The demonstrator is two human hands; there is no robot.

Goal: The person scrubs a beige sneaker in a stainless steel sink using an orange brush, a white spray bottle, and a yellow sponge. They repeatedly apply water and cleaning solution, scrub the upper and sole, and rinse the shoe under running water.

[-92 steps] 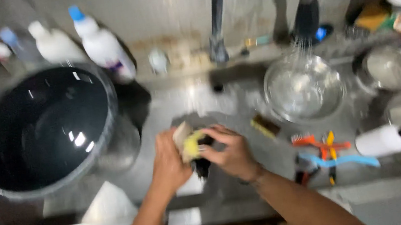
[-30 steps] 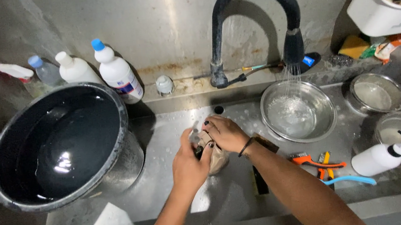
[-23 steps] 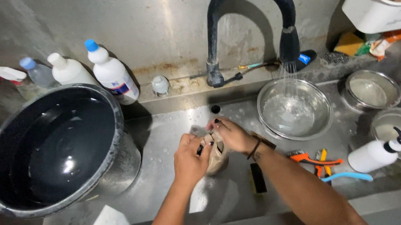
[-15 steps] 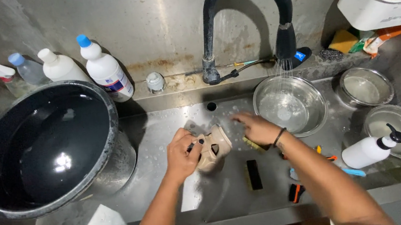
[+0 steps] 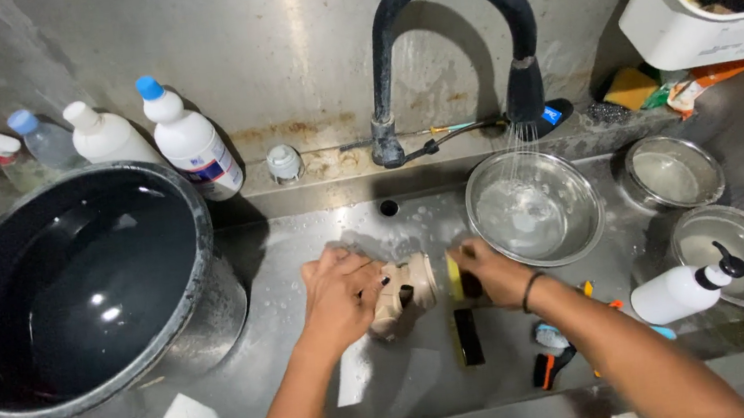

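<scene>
A beige, knobbly moulded part [image 5: 403, 295] with dark openings lies low in the middle of the steel sink [image 5: 300, 236], above the wet basin floor. The left hand [image 5: 337, 295] wraps round its left end, fingers curled tight. The right hand [image 5: 489, 272] presses a yellow sponge [image 5: 455, 278] against the part's flat round end, fingers closed over it. Bare wet steel lies open in front of the hands, towards the near rim. Just right, a shiny round steel bowl [image 5: 535, 209] sits under the running black curved tap [image 5: 456, 41]. A big dark, smooth-walled pot [image 5: 64, 291] crowds the left side, close beside the left hand. A white pump bottle [image 5: 685, 290] lies on its side further right.
</scene>
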